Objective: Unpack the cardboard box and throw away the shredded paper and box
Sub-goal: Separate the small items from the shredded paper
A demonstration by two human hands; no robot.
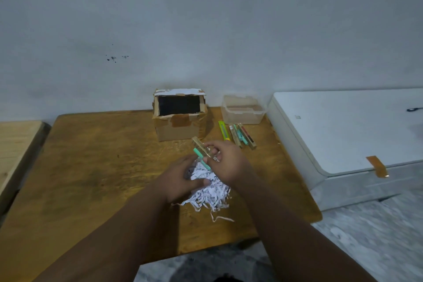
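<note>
An open cardboard box (179, 121) stands at the back of the wooden table (96, 167), its inside dark. A heap of white shredded paper (209, 191) lies in front of it. My left hand (180, 178) rests on the heap's left side and grips some of the shreds. My right hand (225, 162) is just above the heap and holds two small packaged items (202, 150), one gold-brown and one teal.
Several more packaged items and a yellow-green utility knife (223, 130) lie to the right of the box. Behind them sits a clear plastic container (242, 110). A white appliance (343, 135) stands beside the table's right edge. A lighter wooden surface (16, 144) adjoins on the left.
</note>
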